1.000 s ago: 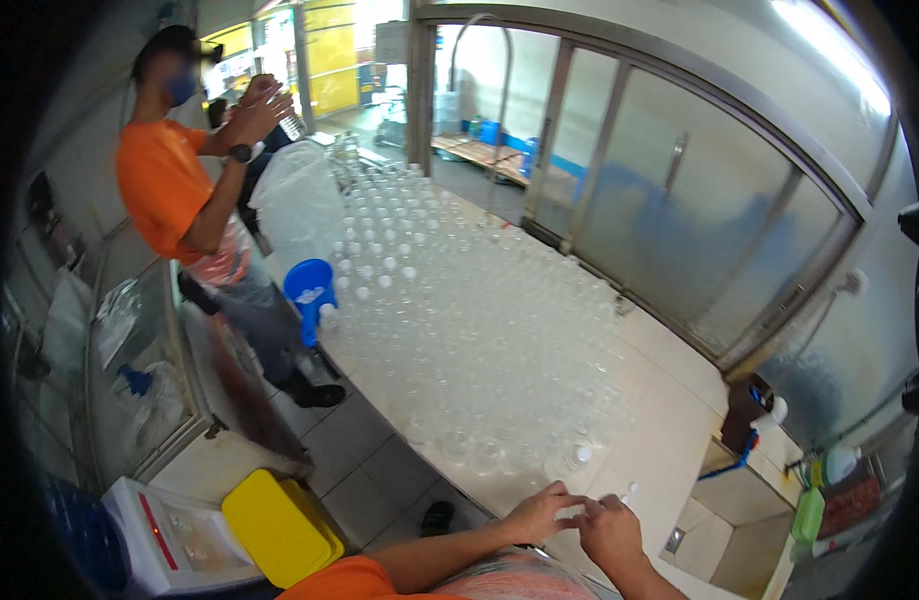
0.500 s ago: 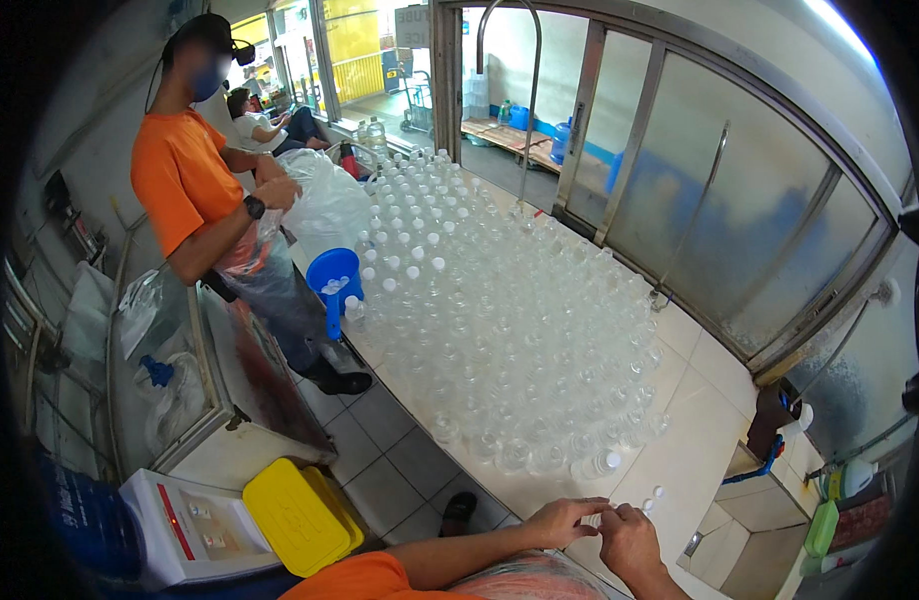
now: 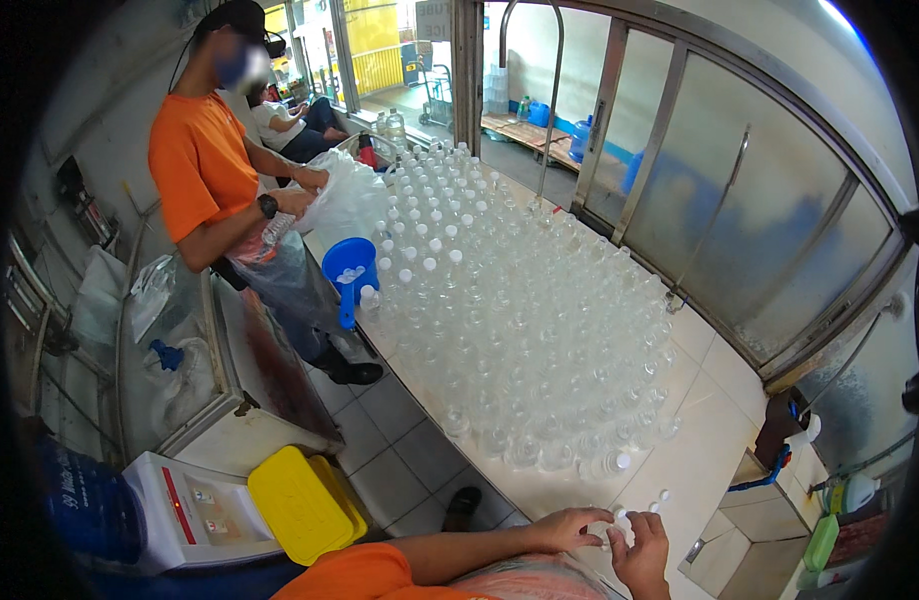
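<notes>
Near the bottom, at the table's near edge, my left hand (image 3: 568, 530) curls its thumb and fingers round one side of a small clear plastic bottle (image 3: 602, 532). My right hand (image 3: 644, 558) holds the other side, its thumb and forefinger close to the white top; much of the bottle is hidden between the fingers. Just beyond my right hand, small white caps (image 3: 664, 495) lie on the table. A bottle with a white cap (image 3: 605, 465) stands at the near end of a dense block of clear bottles (image 3: 540, 340), mostly uncapped in the middle.
Across the table's left side, a person in an orange shirt (image 3: 202, 165) has both hands at a large clear plastic bag (image 3: 342, 195). A blue dipper (image 3: 350, 262) with caps inside stands by the capped bottles (image 3: 435, 215). Yellow lid (image 3: 300, 505) lies lower left; a sink recess (image 3: 740, 550) is lower right.
My hands have parted slightly, and the bottle between them shows more. The other person's hands have moved lower into the plastic bag. The whole view has shifted a little.
</notes>
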Demonstrator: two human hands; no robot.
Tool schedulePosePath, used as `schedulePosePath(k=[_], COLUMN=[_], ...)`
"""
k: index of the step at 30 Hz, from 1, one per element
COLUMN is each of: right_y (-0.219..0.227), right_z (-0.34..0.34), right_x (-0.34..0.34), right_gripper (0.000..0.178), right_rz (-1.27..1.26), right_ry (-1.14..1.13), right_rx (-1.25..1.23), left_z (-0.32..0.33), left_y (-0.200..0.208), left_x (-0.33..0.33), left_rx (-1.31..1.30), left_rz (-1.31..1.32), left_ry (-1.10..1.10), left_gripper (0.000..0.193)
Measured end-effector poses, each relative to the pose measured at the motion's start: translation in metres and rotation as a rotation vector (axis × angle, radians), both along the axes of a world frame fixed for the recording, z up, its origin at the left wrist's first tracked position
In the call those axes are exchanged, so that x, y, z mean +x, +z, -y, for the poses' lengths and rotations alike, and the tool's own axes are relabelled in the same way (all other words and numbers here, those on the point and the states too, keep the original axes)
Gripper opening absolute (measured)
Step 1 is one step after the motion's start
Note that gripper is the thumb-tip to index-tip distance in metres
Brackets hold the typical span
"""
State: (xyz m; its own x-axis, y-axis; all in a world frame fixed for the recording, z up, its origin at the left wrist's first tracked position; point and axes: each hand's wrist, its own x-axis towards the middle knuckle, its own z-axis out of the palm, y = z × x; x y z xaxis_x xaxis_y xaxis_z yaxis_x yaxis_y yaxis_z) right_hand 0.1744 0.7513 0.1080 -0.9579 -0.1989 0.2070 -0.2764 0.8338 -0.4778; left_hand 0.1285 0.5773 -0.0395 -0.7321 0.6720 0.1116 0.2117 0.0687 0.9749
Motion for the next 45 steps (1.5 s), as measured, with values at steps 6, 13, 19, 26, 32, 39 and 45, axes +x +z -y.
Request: schedulePosePath(k=[6, 13, 19, 26, 32, 39, 45], right_y=[0.016, 0.085, 0.122, 0.115, 0.108, 0.021, 0.032], right_z=[-0.013, -0.034, -0.055, -0.054, -0.085, -0.078, -0.063], right_x=[-0.005, 0.004, 0.007, 0.004, -0.013, -0.011, -0.018], right_gripper=[0.031, 0.029, 0.033, 0.024, 0.031, 0.041, 0.055], right_rz=[0.159, 0.112, 0.023, -0.228, -0.512, -0.073, 0.131], right_ry=[0.007, -0.051, 0.076, 0.29, 0.634, -0.178, -0.295], right_rx=[0.085, -0.306, 0.048, 0.11, 0.302, -0.336, -0.39], left_z=[-0.005, -0.008, -0.003, 0.011, 0.01, 0.016, 0.028], left_y=[0.006, 0.016, 0.049, 0.068, 0.1, 0.122, 0.093], left_x=[-0.005, -0.007, -0.023, -0.022, -0.022, -0.005, -0.003], left_rx=[-0.124, 0.497, 0.654, 0.338, 0.211, 0.243, 0.091], left_rz=[0.128, 1.104, 1.364, 1.444, 1.363, 0.797, -0.093], left_ry=[0.098, 0.205, -0.223, -0.123, -0.353, 0.25, 0.383], left_gripper=[0.052, 0.051, 0.052, 0.06, 0.063, 0.038, 0.032])
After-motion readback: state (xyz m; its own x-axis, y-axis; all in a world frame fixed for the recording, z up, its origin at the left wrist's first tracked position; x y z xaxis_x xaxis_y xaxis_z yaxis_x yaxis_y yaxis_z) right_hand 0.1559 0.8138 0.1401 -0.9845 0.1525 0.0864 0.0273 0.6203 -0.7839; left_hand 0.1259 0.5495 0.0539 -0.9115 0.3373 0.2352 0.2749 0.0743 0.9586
